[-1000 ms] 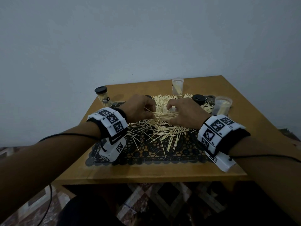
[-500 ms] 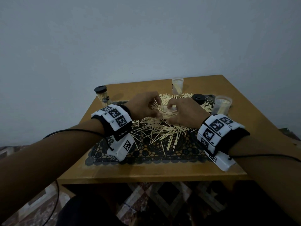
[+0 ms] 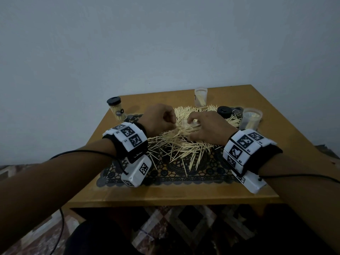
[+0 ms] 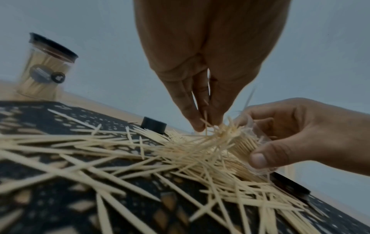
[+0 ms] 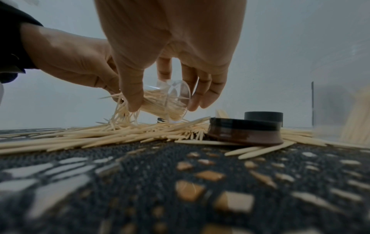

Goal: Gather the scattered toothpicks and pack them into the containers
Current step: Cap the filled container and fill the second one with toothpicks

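A: Status of the work?

B: Partly done. The right hand (image 5: 170,52) holds a clear container (image 5: 170,102) tipped on its side just above the pile, thumb on one side and fingers curled round the base. It is already well stocked with sticks. The left hand (image 4: 202,66) pinches a small bunch of toothpicks (image 4: 208,125) at the container's mouth, fingertips close together.

A: So the step in hand is loading?

B: That is my reading: the pinched bunch is being fed into the open mouth. Several sticks fan out crooked at the rim, so they may need squaring before they slide in.

A: What is finished?

B: One capped jar (image 3: 116,110) stands full at the far left of the table (image 3: 165,192). Two open containers stand upright: one at the far edge (image 3: 201,96), one at the right (image 3: 250,120). Both hold toothpicks; how full, I cannot tell.

A: And what is left?

B: A good deal. The scattered toothpicks (image 3: 176,148) lie thick across the dark patterned mat (image 3: 184,173), between and in front of both hands. Black lids (image 5: 245,131) lie loose beside the pile, not yet fitted. I judge the job perhaps half through, with gathering, filling and capping to follow.
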